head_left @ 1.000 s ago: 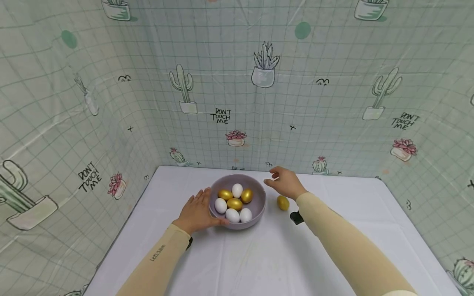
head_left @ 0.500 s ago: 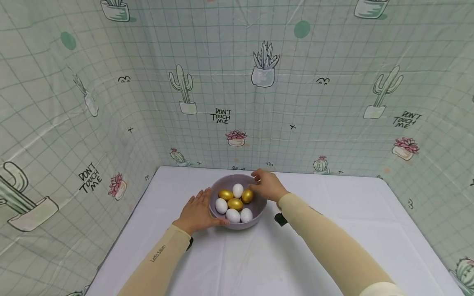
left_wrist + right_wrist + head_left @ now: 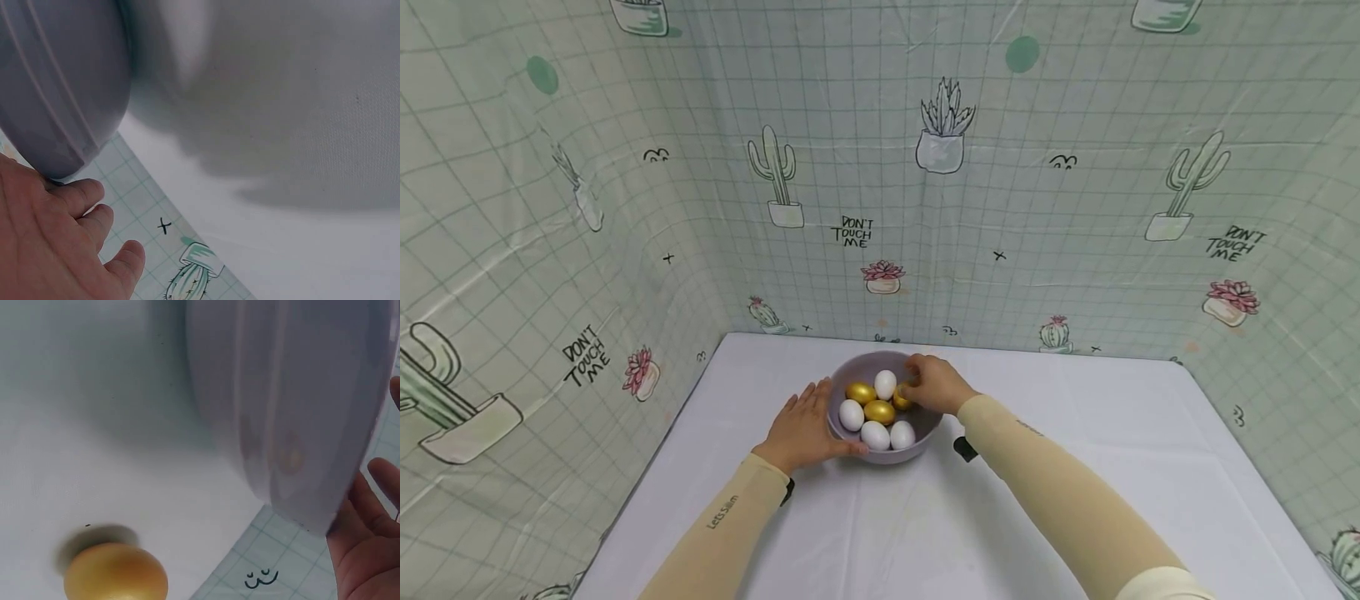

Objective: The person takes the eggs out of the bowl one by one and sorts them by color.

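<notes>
A mauve bowl (image 3: 891, 457) stands on the white table, holding several white eggs (image 3: 875, 436) and three gold eggs (image 3: 879, 412). My left hand (image 3: 805, 429) rests against its left side, fingers extended and thumb along the near rim. Over the right rim reaches my right hand (image 3: 938, 385), its thumb and fingers at the rightmost gold egg (image 3: 901, 402), which they partly cover. Whether they pinch it is hidden. Another gold egg (image 3: 116, 575) lies on the table outside the bowl in the right wrist view; the right hand and arm hide it in the head view.
White cloth covers the table (image 3: 1075, 433). A patterned curtain (image 3: 970, 208) with cactus drawings rises along the back and both sides, close behind the bowl.
My right hand has moved left from above the gold egg on the table, over the bowl's rim, to the gold egg inside. The left hand stays at the bowl's side.
</notes>
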A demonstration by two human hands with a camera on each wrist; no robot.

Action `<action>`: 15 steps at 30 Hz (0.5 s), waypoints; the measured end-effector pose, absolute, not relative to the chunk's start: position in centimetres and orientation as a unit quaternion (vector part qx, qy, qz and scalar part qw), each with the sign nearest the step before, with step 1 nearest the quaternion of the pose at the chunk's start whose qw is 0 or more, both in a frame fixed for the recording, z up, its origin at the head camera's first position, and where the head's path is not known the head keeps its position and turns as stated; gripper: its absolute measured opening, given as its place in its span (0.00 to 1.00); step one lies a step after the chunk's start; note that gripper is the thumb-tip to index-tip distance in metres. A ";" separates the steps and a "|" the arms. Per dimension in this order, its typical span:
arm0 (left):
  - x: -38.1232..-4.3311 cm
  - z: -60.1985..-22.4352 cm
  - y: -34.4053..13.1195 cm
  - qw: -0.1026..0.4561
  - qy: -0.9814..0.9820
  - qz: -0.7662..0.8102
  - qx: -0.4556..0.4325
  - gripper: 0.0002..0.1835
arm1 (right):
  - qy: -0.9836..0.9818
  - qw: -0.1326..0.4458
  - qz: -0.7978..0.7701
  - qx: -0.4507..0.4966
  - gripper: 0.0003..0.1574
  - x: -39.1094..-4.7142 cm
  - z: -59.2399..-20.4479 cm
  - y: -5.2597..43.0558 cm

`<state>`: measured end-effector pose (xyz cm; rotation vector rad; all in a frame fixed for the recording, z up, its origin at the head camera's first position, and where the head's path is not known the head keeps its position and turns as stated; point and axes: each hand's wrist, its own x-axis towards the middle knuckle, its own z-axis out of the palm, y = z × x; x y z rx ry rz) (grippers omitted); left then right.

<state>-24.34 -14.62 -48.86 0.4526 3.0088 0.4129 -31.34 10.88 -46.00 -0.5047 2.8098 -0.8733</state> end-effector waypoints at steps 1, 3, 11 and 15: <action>-24.3 -48.9 -14.6 0.035 0.979 0.135 0.147 0.73 | 0.940 0.081 -0.284 -0.172 0.35 -31.3 -46.1 10.8; -24.3 -48.8 -14.6 0.032 0.979 0.136 0.148 0.73 | 0.942 0.087 -0.272 -0.176 0.36 -31.3 -46.4 10.6; -24.3 -48.6 -14.6 0.029 0.979 0.137 0.149 0.72 | 0.946 0.086 -0.247 -0.190 0.37 -31.0 -46.9 10.0; -24.3 -48.5 -14.6 0.031 0.979 0.134 0.149 0.73 | 0.948 0.079 -0.230 -0.204 0.35 -31.0 -47.1 9.8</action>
